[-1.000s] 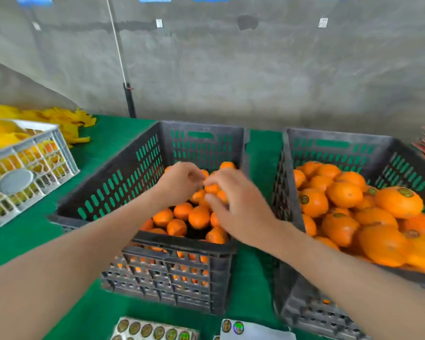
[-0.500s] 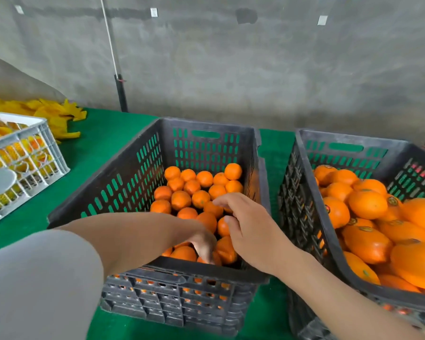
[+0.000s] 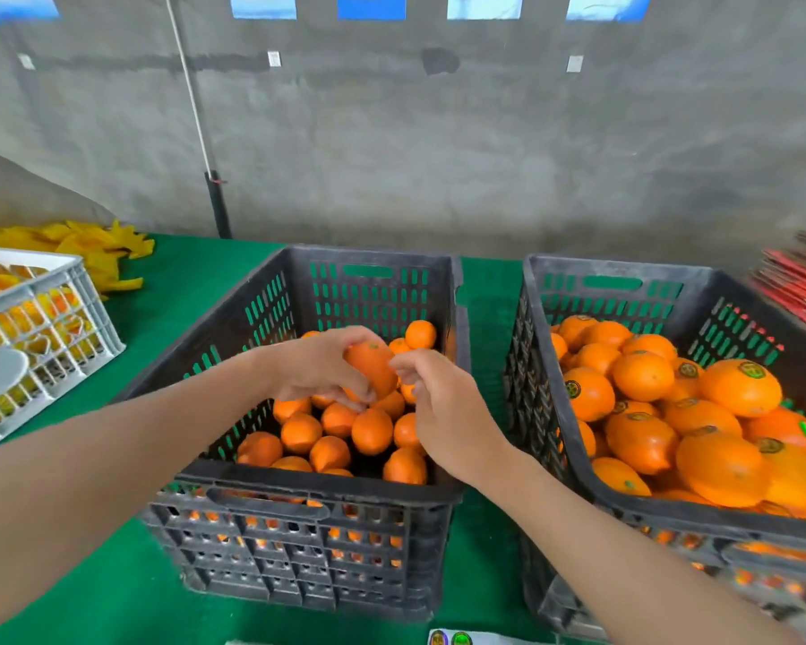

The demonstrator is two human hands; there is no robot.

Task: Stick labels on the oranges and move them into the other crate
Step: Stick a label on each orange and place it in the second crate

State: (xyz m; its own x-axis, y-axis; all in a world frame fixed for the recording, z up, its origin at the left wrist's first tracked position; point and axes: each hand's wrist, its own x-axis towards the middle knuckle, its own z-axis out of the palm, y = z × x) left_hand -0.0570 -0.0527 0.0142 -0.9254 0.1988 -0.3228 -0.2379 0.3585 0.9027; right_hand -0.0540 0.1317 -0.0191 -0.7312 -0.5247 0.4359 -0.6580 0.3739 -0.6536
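My left hand grips one orange and holds it up above the dark crate in the middle. That crate is part full of several unlabelled oranges. My right hand is just right of the held orange, fingertips pinched together close to its skin; whether a label is between them is too small to tell. The right crate is piled with labelled oranges. A label sheet peeks in at the bottom edge.
A white crate with yellow contents stands at the left on the green table. Yellow foam nets lie behind it. Red packets lie at the far right. A grey wall runs behind the table.
My left hand came up from low in the middle crate with an orange. My right hand lifted beside it, fingertips now pinched at the fruit.
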